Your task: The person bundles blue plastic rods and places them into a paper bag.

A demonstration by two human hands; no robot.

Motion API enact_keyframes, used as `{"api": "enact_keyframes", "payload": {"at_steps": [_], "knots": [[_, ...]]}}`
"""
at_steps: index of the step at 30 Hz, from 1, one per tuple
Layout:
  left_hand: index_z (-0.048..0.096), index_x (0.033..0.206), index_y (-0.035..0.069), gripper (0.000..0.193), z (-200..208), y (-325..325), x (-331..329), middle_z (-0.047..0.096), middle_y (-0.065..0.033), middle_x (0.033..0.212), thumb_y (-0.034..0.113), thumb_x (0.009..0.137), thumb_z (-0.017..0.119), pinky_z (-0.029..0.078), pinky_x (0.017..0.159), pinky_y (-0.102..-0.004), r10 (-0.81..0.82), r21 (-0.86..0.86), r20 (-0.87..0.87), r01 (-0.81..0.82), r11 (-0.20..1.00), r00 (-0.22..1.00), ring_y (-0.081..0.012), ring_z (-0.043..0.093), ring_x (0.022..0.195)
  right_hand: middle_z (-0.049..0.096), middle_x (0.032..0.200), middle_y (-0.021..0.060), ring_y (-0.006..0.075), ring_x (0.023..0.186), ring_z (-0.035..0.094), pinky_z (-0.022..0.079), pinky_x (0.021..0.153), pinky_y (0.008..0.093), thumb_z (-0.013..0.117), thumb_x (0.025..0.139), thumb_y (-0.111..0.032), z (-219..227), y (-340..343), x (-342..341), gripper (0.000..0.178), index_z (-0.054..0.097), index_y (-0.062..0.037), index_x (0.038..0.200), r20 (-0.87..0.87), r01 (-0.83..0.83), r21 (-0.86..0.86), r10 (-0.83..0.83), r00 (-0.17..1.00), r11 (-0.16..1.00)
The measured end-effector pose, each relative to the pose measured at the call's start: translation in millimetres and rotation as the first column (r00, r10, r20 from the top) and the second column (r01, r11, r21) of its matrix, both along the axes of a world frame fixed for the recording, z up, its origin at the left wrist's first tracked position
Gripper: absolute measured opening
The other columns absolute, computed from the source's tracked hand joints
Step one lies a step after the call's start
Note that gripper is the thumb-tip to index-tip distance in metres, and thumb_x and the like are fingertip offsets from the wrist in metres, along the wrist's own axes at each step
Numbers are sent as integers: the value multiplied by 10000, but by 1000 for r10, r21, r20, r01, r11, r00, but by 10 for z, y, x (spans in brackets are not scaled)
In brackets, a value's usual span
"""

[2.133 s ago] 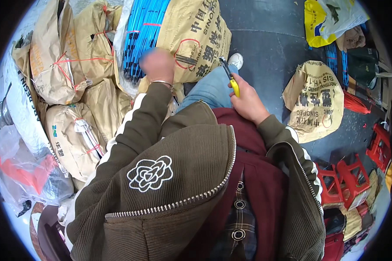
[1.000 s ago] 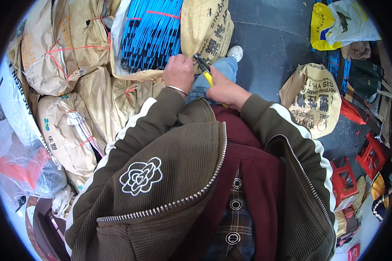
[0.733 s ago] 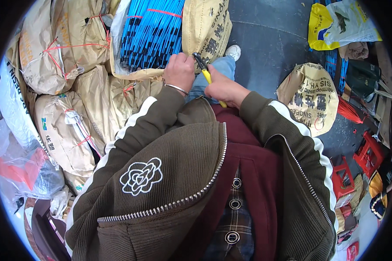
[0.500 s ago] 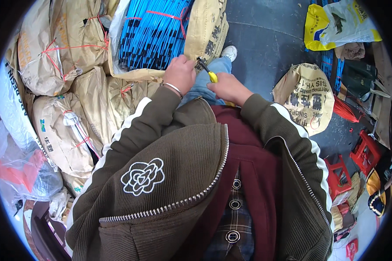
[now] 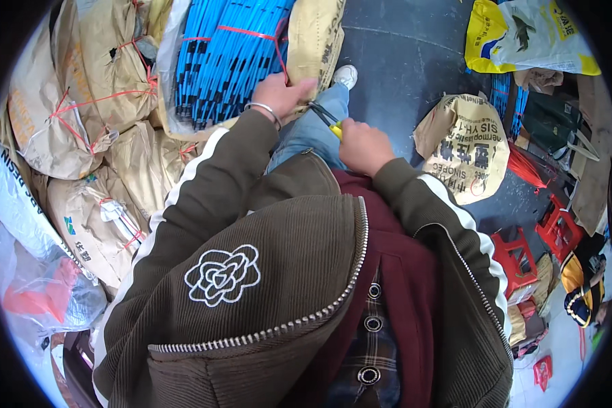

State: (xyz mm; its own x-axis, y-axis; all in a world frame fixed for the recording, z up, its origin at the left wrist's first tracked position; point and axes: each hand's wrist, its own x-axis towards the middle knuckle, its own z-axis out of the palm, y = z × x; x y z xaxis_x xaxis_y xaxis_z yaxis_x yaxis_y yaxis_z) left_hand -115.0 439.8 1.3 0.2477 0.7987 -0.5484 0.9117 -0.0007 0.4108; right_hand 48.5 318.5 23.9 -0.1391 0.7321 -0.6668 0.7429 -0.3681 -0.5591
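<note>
A brown paper sack (image 5: 314,44) stands open at the top, filled with a bundle of thin blue strands (image 5: 234,58) with black ends, tied with red string. My left hand (image 5: 282,95) is closed at the near right corner of the sack, gripping its edge; some of the fingers are hidden. Yellow-handled pliers (image 5: 325,114) with dark jaws are in my right hand (image 5: 366,146), fingers wrapped round the handles. The jaws point up and left toward the sack's corner and look parted, just right of my left hand.
Full paper sacks (image 5: 105,88) tied with red string crowd the left side. On the dark floor at right lie a folded-down paper sack (image 5: 466,146) and a yellow-and-white bag (image 5: 530,41). Red stools (image 5: 517,258) stand at lower right.
My left hand has shifted slightly up and right, its thumb now stretched out to the right. The pliers have turned and their jaws have spread, and my right hand has moved slightly right.
</note>
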Motion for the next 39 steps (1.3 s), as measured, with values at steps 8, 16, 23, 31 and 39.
{"api": "enact_keyframes", "payload": {"at_steps": [8, 16, 23, 31, 39], "knots": [[599, 914, -53, 298, -181, 11, -197, 646, -81, 778, 228, 815, 590, 465, 580, -281, 256, -80, 272, -243, 967, 928, -151, 602, 649, 598, 802, 216, 347, 663, 604, 471, 612, 443, 433, 771, -105, -463, -21, -90, 263, 467, -34, 1022, -35, -106, 103, 110, 993, 989], [589, 1006, -47, 242, 11, -111, 9, 639, -65, 871, 106, 822, 550, 452, 657, -257, 537, -276, 531, -466, 841, 655, -111, 574, 722, 562, 901, 185, 250, 824, 563, 450, 654, 359, 458, 672, 15, -558, -186, -355, 402, 452, 3, 1074, -718, 282, -202, -338, 608, 938], [580, 1001, -61, 252, 26, -196, 68, 634, -82, 874, 118, 826, 547, 449, 669, -262, 534, -217, 571, -513, 831, 624, -116, 574, 725, 452, 1010, 86, 154, 782, 481, 425, 580, 261, 475, 674, 63, -467, -268, -390, 505, 371, -48, 1156, -695, 184, -636, -660, 285, 750], [576, 976, -74, 255, -45, -225, 52, 630, -82, 856, 129, 825, 549, 445, 648, -271, 526, -166, 596, -548, 820, 606, -121, 569, 704, 467, 1006, 93, 143, 751, 484, 402, 545, 245, 508, 679, 64, -312, -302, -421, 495, 373, -39, 1145, -701, 227, -629, -669, 248, 744], [594, 944, -64, 284, -127, -196, 61, 638, -118, 788, 191, 828, 543, 445, 641, -301, 431, -85, 581, -475, 876, 691, -161, 584, 669, 551, 831, 70, 145, 624, 536, 427, 515, 280, 524, 783, -118, -217, -126, -220, 250, 489, -28, 1014, -582, 230, -490, -512, 631, 841]]}}
